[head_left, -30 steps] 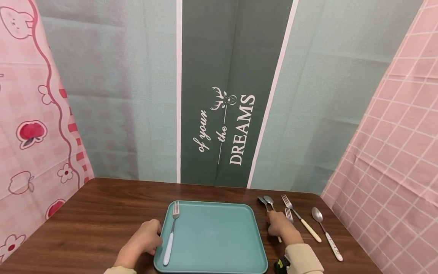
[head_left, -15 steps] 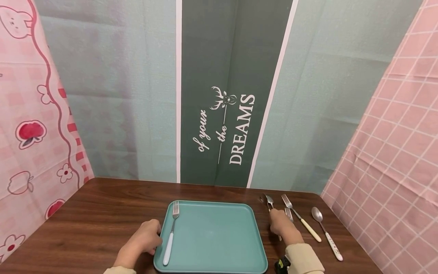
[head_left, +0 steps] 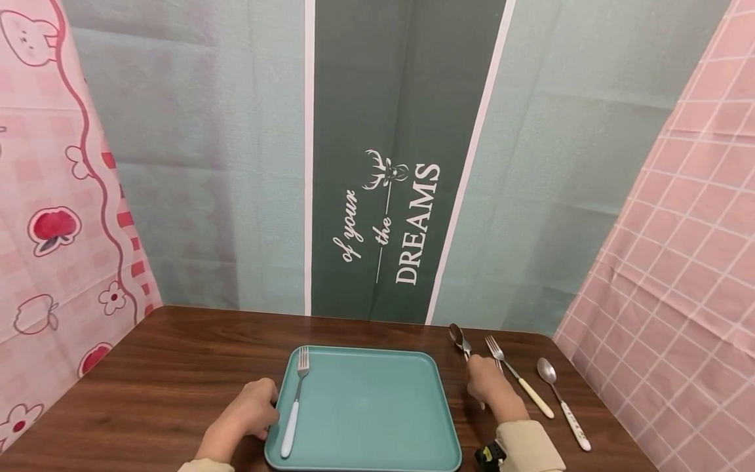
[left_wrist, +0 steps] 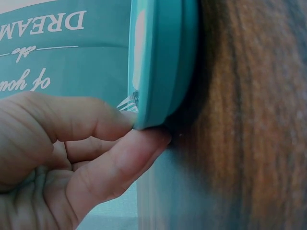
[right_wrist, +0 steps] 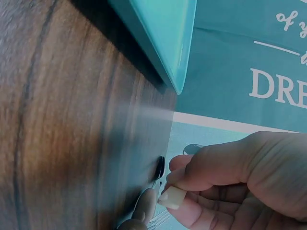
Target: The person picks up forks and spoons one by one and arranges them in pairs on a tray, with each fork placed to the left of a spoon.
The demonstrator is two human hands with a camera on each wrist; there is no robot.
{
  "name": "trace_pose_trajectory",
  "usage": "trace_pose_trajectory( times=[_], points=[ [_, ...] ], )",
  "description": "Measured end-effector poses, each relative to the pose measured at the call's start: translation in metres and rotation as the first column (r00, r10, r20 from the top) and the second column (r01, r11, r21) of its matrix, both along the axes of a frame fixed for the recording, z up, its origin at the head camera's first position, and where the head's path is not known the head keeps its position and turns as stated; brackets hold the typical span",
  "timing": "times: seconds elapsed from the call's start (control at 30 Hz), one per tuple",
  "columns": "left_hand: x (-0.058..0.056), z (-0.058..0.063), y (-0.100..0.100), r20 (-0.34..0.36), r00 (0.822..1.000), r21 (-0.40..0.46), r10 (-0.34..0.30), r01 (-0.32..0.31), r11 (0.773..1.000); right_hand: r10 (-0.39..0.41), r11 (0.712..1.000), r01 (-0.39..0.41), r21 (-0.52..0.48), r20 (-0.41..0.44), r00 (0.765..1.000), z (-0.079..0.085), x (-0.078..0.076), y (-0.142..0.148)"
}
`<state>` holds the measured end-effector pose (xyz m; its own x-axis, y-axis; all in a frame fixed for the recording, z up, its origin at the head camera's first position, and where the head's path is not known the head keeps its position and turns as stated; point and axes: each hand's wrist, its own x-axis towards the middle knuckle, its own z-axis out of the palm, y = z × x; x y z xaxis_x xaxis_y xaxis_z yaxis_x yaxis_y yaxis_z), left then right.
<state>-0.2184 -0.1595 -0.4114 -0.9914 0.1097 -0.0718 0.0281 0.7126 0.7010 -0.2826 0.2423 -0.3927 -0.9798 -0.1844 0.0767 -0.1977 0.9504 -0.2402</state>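
Right now, the person's left hand [head_left: 250, 408] has its grip closed on the left edge of a flat blue-green tray with round corners [head_left: 366, 406], thumb and finger pinching the rim. That tray sits on a dark brown wooden table [head_left: 177, 367]. Along the tray's left side lies a metal fork with a smooth white handle [head_left: 294, 414], its prongs pointing away from the person.

To the right of the tray, the grip of the right hand [head_left: 489, 381] pinches the pale handle of a shiny metal spoon [head_left: 456, 334]. Its round end pokes out past the fingers, up off the table. Another metal spoon [head_left: 466, 346] lies just beside it, partly covered by the hand. A metal fork [head_left: 499, 364] is mostly hidden there too, so its handle can't be seen.

Farther right are a fork with a pale yellow handle [head_left: 533, 396] and a spoon with a white patterned handle [head_left: 573, 421].
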Motion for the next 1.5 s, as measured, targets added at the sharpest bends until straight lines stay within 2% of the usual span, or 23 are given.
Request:
trace_pose_trajectory(
  times=[0.2,0.53,1.2,1.5],
  points=[
    [-0.001,0.0,0.001,0.013,1.0,-0.004,0.007,-0.007,1.0,0.007,1.0,-0.007,-0.001,-0.013,1.0,-0.003,0.0,0.001],
    [0.001,0.0,0.002,0.009,1.0,-0.014,0.012,-0.012,1.0,0.0,0.998,0.001,-0.057,0.025,1.0,-0.004,0.0,0.002],
    [-0.001,0.001,0.001,0.037,0.999,-0.014,0.017,-0.016,1.0,-0.005,0.997,0.009,-0.072,0.052,0.999,0.005,0.003,-0.011],
    [-0.001,0.0,0.001,0.037,0.999,-0.013,0.019,-0.019,1.0,0.013,0.992,-0.006,-0.129,0.058,0.998,0.007,0.008,-0.022]
  ],
)
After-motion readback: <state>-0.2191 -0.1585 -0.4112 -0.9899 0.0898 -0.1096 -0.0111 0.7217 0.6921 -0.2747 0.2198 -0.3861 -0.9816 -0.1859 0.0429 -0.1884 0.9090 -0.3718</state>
